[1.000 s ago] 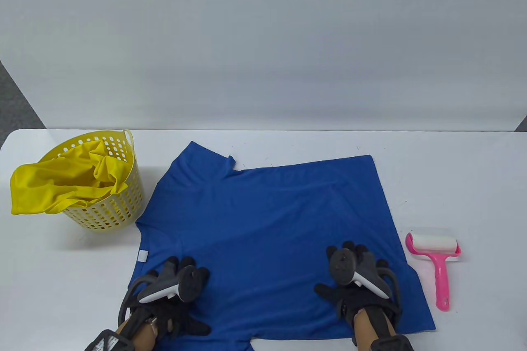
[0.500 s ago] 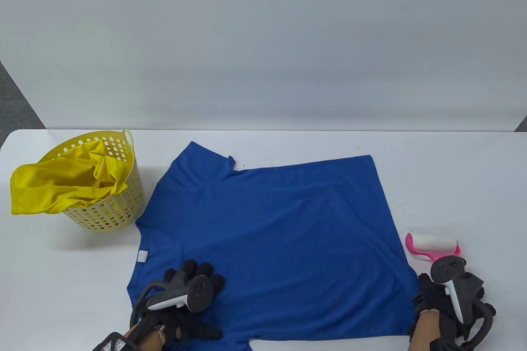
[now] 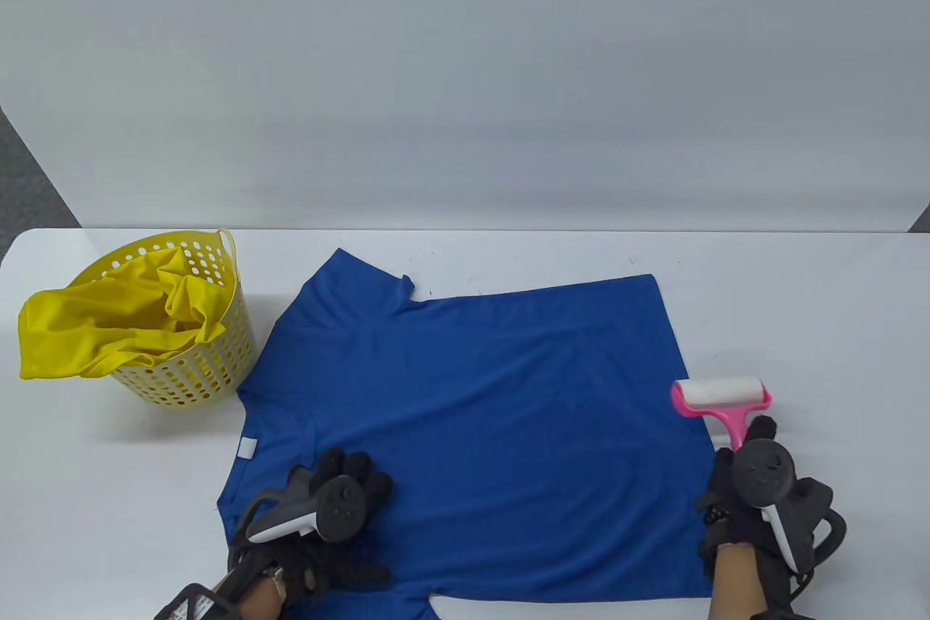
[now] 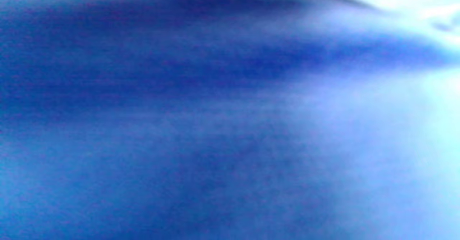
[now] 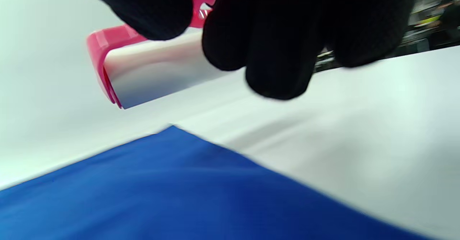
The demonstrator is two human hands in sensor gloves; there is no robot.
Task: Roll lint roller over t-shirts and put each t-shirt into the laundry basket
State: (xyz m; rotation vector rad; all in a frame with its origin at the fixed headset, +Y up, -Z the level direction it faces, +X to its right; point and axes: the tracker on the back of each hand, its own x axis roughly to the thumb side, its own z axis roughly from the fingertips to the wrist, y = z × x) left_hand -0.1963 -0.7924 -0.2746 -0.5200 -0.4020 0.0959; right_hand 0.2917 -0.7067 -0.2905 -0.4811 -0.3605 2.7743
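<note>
Table view is showing two t-shirts, one basket, one roller, two gloved hands. Blue t-shirt (image 3: pixel 472 424) is lying spread flat mid-table, collar end toward the left, a small white tag near its left edge. Yellow t-shirt (image 3: pixel 94 336) is sitting in the yellow laundry basket (image 3: pixel 211 365) at far left, part of it spilling over the rim on the left side. Left hand (image 3: pixel 341 504) is resting on the blue shirt's near-left corner, fingers lying fairly straight on the fabric, gripping nothing; its tracker is covering much of the hand, so finger detail is limited. Right hand (image 3: pixel 755 496) is gripping the pink handle of the lint roller (image 3: pixel 719 398), fingers wrapped round it; white roll end is sitting just at the shirt's right edge, whether touching cloth or hovering, can't tell. Handle is mostly hidden under glove + tracker. Both forearms are getting cut off at the bottom edge.

Right wrist view is showing black fingertips (image 5: pixel 276 53) curled over the pink frame, the roll (image 5: pixel 154 74) above white table w/ the blue shirt's corner below it. Left wrist view is giving nothing but blurred blue fabric, hand not visible there.
</note>
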